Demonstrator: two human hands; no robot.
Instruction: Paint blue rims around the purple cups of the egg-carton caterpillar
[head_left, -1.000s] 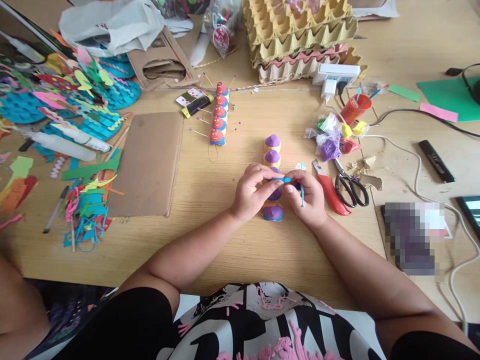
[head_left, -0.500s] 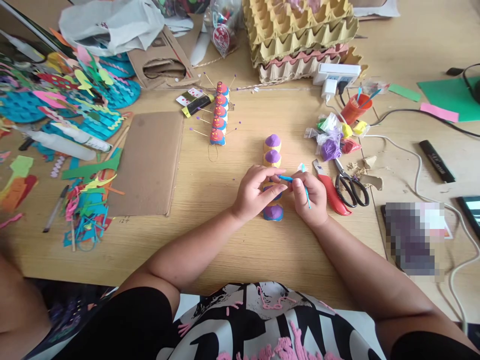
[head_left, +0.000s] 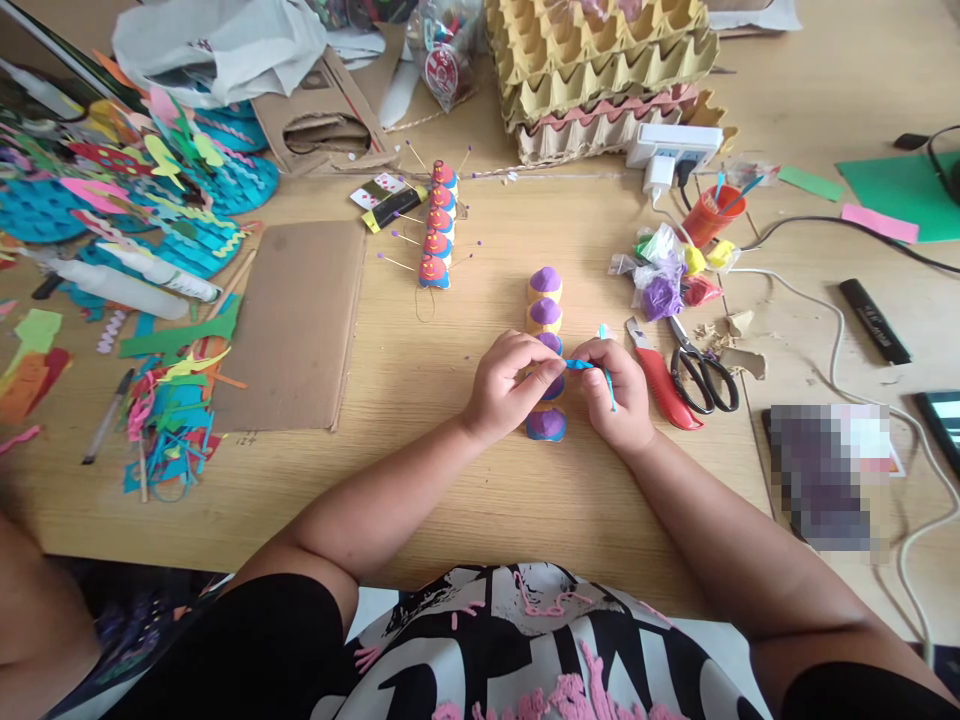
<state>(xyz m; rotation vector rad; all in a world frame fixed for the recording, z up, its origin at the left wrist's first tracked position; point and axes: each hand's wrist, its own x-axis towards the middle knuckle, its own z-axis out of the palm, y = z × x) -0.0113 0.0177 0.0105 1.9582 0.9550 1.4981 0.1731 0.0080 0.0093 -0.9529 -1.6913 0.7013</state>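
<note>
My left hand (head_left: 510, 385) is closed, thumb and index finger pinching one end of a thin blue piece (head_left: 579, 365). My right hand (head_left: 621, 395) is closed round the other end, and a blue stick-like part hangs below its fingers. Both hands are above a row of egg-carton cups (head_left: 545, 424) painted purple, yellow and blue, hiding part of its middle. Farther back on the left stands a second row of red and blue cups (head_left: 437, 243) with drawn faces and purple-tipped sticks.
Right of my hands lie a red-handled cutter (head_left: 666, 385), black scissors (head_left: 697, 372) and bagged clay (head_left: 661, 290). Egg trays (head_left: 600, 90) and a power strip (head_left: 675, 146) stand behind. On the left are cardboard (head_left: 289, 325) and coloured scraps (head_left: 176, 410). Another person's limb (head_left: 41, 610) shows lower left.
The thumb and index finger of my left hand have closed on the blue piece. The blue part hanging from my right hand has shifted slightly left and up.
</note>
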